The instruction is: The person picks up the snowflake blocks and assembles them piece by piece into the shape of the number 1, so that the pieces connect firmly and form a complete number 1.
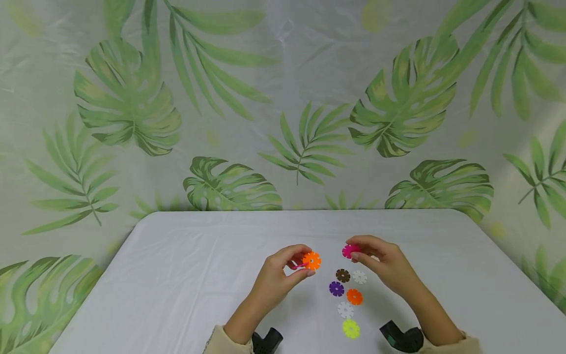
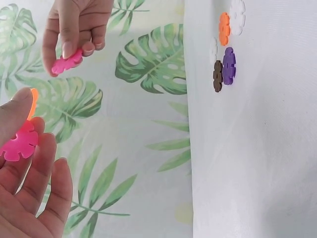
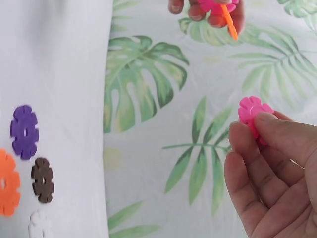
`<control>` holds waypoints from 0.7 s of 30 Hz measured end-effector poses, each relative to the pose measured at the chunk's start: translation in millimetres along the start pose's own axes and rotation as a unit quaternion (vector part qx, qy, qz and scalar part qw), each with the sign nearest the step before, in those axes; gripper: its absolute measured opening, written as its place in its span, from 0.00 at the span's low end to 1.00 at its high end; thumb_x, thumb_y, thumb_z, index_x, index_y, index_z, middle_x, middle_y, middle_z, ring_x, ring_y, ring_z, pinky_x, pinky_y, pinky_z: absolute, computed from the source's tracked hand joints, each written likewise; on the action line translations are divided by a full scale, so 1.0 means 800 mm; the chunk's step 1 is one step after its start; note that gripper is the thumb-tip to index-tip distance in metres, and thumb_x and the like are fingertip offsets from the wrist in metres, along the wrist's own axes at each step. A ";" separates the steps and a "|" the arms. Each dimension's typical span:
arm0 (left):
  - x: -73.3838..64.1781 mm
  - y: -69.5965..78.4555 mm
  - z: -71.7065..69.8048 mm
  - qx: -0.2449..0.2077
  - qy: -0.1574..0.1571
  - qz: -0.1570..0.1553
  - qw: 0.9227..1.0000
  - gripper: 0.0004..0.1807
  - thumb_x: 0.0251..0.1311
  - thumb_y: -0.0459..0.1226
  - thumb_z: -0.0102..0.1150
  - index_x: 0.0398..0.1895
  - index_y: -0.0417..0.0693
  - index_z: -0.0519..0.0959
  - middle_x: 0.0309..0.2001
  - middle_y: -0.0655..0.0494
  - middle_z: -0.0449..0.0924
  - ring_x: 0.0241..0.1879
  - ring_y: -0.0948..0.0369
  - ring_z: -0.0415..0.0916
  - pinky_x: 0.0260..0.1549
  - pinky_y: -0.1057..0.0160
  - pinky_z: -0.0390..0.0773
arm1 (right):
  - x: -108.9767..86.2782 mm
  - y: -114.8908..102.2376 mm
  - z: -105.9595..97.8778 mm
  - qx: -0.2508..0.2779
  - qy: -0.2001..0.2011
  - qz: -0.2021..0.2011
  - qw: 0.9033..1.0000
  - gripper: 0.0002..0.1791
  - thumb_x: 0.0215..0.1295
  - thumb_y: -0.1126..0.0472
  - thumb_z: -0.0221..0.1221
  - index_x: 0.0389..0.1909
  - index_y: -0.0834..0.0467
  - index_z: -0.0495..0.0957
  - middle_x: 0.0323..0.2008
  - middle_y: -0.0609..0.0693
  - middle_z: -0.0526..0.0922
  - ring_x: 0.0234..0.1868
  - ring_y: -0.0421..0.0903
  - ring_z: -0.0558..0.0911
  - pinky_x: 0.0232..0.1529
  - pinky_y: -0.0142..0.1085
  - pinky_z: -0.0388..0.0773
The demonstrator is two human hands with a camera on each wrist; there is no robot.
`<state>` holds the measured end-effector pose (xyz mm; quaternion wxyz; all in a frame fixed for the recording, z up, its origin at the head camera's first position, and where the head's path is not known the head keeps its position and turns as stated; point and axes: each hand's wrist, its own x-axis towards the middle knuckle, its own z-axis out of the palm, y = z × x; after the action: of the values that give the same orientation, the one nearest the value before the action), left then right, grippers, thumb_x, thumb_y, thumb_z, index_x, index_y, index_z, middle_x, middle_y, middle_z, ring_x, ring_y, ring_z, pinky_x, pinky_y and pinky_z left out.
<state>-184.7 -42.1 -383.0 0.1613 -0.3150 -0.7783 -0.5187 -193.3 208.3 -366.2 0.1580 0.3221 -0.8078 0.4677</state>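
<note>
My left hand holds an orange notched disc joined at an angle to a pink notched disc, pinched between thumb and fingers above the table. In my right hand, thumb and fingertips pinch another pink notched disc; it also shows in the right wrist view, a pink disc with petal-like edges. The two hands are apart, facing each other. Nearest below them lie a brown disc and a white disc.
On the white tablecloth, a loose column continues towards me: a purple disc, an orange disc, a second white disc and a yellow disc. Behind the table hangs a leaf-patterned cloth. Dark wrist devices sit at both wrists.
</note>
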 end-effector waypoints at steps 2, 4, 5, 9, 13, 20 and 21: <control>0.000 -0.001 0.000 0.005 0.004 0.016 1.000 0.19 0.46 0.37 0.66 0.44 0.45 0.76 0.35 0.60 0.78 0.33 0.65 0.73 0.33 0.69 0.76 | 0.003 -0.001 0.004 -0.001 -0.002 -0.004 1.000 0.16 0.52 0.74 0.60 0.44 0.64 0.76 0.36 0.52 0.80 0.32 0.45 0.81 0.34 0.29 0.77; 0.000 -0.002 0.001 0.007 0.006 0.025 1.000 0.19 0.46 0.37 0.67 0.44 0.45 0.76 0.35 0.60 0.78 0.33 0.66 0.73 0.33 0.69 0.76 | 0.006 -0.001 0.008 0.000 -0.003 -0.005 1.000 0.16 0.51 0.75 0.60 0.43 0.64 0.76 0.34 0.52 0.80 0.30 0.45 0.80 0.33 0.30 0.77; 0.000 -0.003 0.001 0.007 0.006 0.027 1.000 0.19 0.46 0.37 0.67 0.44 0.45 0.76 0.34 0.60 0.78 0.33 0.66 0.73 0.33 0.69 0.76 | 0.006 -0.001 0.011 0.002 -0.003 -0.007 1.000 0.16 0.51 0.76 0.60 0.42 0.64 0.76 0.34 0.52 0.80 0.29 0.45 0.80 0.31 0.30 0.78; 0.000 -0.003 0.000 0.000 0.001 0.009 1.000 0.19 0.46 0.37 0.67 0.44 0.46 0.77 0.35 0.61 0.78 0.33 0.66 0.73 0.33 0.68 0.76 | 0.011 -0.001 0.019 0.021 -0.003 -0.017 1.000 0.16 0.50 0.79 0.59 0.41 0.64 0.76 0.33 0.52 0.79 0.26 0.44 0.78 0.27 0.32 0.78; 0.000 -0.002 0.000 -0.003 -0.002 0.000 1.000 0.19 0.46 0.37 0.67 0.44 0.46 0.77 0.35 0.62 0.78 0.34 0.65 0.73 0.34 0.67 0.76 | 0.016 -0.007 0.026 0.045 -0.013 -0.025 0.999 0.16 0.51 0.78 0.59 0.41 0.63 0.76 0.34 0.53 0.79 0.27 0.44 0.79 0.28 0.33 0.78; 0.001 -0.002 0.000 0.002 -0.006 -0.004 1.000 0.19 0.46 0.38 0.67 0.44 0.45 0.76 0.36 0.62 0.78 0.34 0.67 0.73 0.34 0.68 0.75 | 0.022 -0.017 0.037 0.057 -0.025 -0.031 0.998 0.15 0.51 0.78 0.58 0.39 0.64 0.76 0.32 0.53 0.79 0.28 0.46 0.79 0.29 0.35 0.79; 0.001 -0.002 0.000 0.002 -0.006 -0.004 1.000 0.19 0.46 0.38 0.67 0.44 0.45 0.76 0.36 0.62 0.78 0.34 0.67 0.73 0.34 0.68 0.75 | 0.024 -0.022 0.038 0.060 -0.026 -0.032 0.997 0.14 0.50 0.79 0.58 0.39 0.65 0.76 0.32 0.53 0.79 0.27 0.47 0.79 0.29 0.35 0.79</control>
<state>-186.1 -42.6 -383.4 0.1549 -0.3144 -0.7816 -0.5160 -194.1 169.1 -359.5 0.1322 0.3691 -0.7712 0.5016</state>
